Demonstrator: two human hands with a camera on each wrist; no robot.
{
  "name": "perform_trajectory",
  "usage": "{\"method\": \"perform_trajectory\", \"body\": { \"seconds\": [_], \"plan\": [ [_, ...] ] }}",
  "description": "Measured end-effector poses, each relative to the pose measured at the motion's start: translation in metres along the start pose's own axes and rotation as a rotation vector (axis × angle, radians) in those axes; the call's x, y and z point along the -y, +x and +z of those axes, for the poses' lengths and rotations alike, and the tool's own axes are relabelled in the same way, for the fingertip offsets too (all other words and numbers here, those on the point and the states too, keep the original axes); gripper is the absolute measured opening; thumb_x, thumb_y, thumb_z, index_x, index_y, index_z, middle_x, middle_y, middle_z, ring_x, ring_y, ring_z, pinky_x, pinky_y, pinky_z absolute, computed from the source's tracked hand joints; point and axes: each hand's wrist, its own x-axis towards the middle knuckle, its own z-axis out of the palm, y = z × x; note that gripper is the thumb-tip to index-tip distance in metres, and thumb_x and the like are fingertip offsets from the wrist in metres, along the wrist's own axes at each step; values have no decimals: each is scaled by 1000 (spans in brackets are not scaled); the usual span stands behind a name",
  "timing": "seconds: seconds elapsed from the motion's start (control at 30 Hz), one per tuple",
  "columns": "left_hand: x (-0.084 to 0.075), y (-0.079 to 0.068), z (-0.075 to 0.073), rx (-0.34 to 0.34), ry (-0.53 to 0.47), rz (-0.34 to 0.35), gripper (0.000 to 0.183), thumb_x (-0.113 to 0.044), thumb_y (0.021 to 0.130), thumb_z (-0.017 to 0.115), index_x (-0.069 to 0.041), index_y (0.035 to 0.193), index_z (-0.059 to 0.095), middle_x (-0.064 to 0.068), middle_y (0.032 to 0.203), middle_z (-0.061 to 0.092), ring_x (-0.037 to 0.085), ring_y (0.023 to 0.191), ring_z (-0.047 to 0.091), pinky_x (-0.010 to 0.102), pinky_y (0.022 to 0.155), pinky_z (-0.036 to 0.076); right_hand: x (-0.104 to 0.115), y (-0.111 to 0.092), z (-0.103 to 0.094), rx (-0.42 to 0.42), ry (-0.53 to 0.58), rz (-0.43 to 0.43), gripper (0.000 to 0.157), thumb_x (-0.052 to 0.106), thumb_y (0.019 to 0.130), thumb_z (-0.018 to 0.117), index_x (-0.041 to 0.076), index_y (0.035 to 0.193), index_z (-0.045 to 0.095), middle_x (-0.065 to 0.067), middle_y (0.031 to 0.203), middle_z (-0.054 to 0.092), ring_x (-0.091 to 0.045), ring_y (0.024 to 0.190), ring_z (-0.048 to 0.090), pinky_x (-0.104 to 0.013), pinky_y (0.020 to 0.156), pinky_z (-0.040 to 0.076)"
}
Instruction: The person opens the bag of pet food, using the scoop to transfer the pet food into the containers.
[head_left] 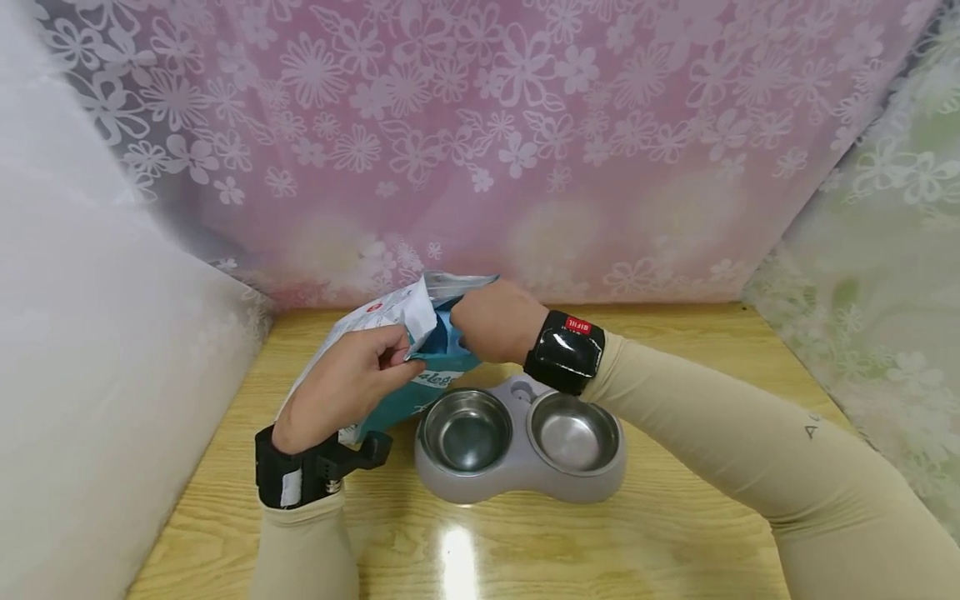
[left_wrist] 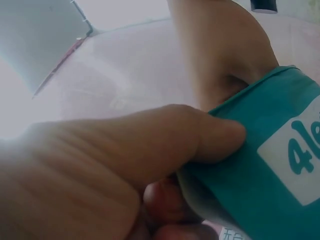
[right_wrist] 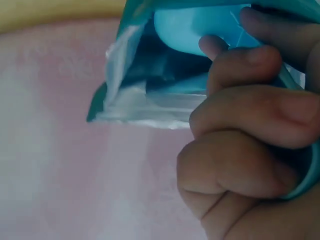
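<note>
Left hand: pinched the teal bag at its rim.
Right hand: gripped a blue scoop in the bag's mouth.
Double bowl: stood beside the bag.

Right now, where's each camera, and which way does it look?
Head: on the head, facing forward and down at the bag and bowls; left hand, right hand and sleeves show.
Left wrist: there, facing the bag's teal side; thumb shows.
Right wrist: there, facing into the bag; curled fingers show.
Wrist views share the bag.
</note>
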Motion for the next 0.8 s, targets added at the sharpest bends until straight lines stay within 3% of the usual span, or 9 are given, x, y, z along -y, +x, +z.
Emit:
{"method": "perform_trajectory", "body": {
  "seconds": [0.2,0.4,0.8],
  "plan": [
    [-3,1,1,-11,-1,22,35,-27,91,67,-17,71,40,-3,58,30,13,49,33,26,51,29,-4,2,11,93,148,51,18,36,92,63,19,90,66,7,74,58,-11,68,55,-31,59,45],
    [-4,2,2,-23,-15,20,36,-26,91,67,-17,70,40,-3,58,30,13,50,33,26,50,29,-6,2,21,71,251,60,18,36,93,62,19,88,65,5,73,54,-12,68,51,-28,57,37],
    [-4,5,6,10,-24,-3,35,-27,92,65,-16,71,40,-1,59,32,15,51,35,27,50,30,-6,6,35,121,440,105,24,37,96,58,16,91,68,5,75,57,-12,69,55,-25,60,41]
  ]
}}
